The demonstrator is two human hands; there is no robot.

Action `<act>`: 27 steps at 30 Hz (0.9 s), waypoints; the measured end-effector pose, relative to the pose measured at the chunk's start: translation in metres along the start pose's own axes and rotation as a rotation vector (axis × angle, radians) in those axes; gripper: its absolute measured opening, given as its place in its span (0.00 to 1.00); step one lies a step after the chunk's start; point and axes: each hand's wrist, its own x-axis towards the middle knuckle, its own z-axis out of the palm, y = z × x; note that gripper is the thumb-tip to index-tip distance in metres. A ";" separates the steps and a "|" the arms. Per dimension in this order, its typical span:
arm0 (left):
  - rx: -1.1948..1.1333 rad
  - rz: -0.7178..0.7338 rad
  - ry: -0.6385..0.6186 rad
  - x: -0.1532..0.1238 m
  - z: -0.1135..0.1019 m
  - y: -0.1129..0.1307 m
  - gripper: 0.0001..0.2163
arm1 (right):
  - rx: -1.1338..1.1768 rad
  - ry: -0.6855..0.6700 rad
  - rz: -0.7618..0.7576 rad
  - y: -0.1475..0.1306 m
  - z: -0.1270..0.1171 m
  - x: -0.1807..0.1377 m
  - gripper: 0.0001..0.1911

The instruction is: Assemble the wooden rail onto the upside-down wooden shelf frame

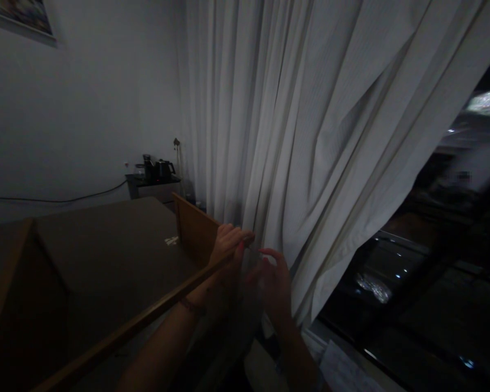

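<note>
My left hand [228, 242] is closed over the far end of a long, thin wooden board [155, 310], whose edge runs from the lower left up to the middle. Its fingers lie along the top by the curtain. Just to the right, my right hand [274, 280] is raised beside the board's end with fingers bent and apart, partly smeared by motion. I make out nothing solid in it. Another wooden panel [198, 226] stands upright behind the left hand, and a third wooden panel [28, 294] rises at the left.
Pale curtains [261, 120] hang close beyond both hands. Dark window glass [424, 283] with reflections is at the right. A dark flat surface [110, 245] lies between the panels. Against the far wall, a small cabinet [155, 188] carries a black kettle [164, 170]. A cable [65, 201] runs along the wall.
</note>
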 end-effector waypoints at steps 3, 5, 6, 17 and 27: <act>0.007 0.015 -0.022 0.001 0.000 -0.001 0.26 | -0.087 0.023 -0.114 0.005 -0.004 0.003 0.16; 0.014 0.006 -0.029 0.000 0.001 -0.003 0.28 | -0.138 0.027 -0.153 0.007 -0.007 0.004 0.17; 0.017 0.004 -0.027 0.000 0.002 -0.004 0.29 | -0.145 0.012 -0.166 0.008 -0.009 0.004 0.16; -0.022 -0.007 -0.004 0.002 -0.005 0.007 0.24 | -0.336 -0.207 -0.361 0.007 -0.032 0.011 0.10; -0.010 -0.030 -0.017 -0.001 -0.002 0.002 0.26 | 0.041 0.120 0.055 0.001 -0.004 0.015 0.17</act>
